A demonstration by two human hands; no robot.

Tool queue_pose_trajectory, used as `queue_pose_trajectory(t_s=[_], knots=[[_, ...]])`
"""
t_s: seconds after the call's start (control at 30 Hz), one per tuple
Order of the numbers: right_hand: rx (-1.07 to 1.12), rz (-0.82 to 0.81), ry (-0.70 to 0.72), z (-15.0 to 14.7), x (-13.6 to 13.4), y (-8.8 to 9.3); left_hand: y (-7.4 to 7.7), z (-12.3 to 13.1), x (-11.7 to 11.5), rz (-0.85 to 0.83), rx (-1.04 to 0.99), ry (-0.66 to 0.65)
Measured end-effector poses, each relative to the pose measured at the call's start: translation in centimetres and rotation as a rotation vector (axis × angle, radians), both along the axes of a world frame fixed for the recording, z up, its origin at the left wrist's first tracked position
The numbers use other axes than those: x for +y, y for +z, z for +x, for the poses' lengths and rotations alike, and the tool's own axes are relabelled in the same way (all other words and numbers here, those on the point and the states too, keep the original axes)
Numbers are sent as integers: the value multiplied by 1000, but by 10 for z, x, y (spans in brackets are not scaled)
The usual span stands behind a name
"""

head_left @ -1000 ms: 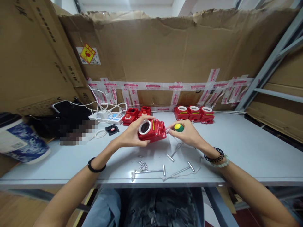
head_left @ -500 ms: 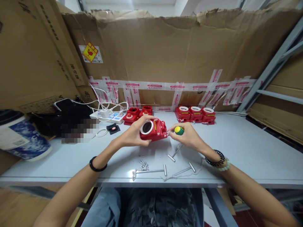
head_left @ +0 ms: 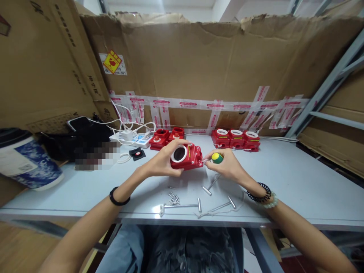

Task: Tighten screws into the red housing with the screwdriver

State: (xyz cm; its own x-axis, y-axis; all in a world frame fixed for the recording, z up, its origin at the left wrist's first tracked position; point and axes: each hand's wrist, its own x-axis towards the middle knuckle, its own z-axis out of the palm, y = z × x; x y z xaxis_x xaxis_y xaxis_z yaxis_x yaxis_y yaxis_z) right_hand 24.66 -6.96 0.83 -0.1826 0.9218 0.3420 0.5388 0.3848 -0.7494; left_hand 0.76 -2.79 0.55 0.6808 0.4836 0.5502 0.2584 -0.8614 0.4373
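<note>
My left hand is closed around a red housing with a white ring about its dark round opening. The housing is held tilted over the table. My right hand grips a screwdriver by its green handle with a yellow end. Its thumb and forefinger pinch at the housing's right end, where a bit of whitish string or small part shows; I cannot tell which. Below the hands lie T-shaped metal bars with white strings and a small heap of screws.
Red housings with white rings stand at the back right, more red parts at the back left. A power strip with white cables, a black pad and a patterned cup are on the left. Cardboard walls the back.
The whole view has shifted slightly. Both hands keep their hold, with the housing and the screwdriver in nearly the same pose.
</note>
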Motion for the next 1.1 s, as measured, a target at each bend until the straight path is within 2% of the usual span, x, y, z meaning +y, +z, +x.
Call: queue_pose_trajectory(t_s=[0.37, 0.8, 1.1], knots=[[-94, 82, -45, -4, -4, -2, -1, 1, -1, 29, 11, 3], [-336, 308, -119, -8, -4, -10, -2, 2, -2, 107, 55, 16], [-372, 349, -119, -7, -4, -13, -3, 2, -1, 122, 62, 21]])
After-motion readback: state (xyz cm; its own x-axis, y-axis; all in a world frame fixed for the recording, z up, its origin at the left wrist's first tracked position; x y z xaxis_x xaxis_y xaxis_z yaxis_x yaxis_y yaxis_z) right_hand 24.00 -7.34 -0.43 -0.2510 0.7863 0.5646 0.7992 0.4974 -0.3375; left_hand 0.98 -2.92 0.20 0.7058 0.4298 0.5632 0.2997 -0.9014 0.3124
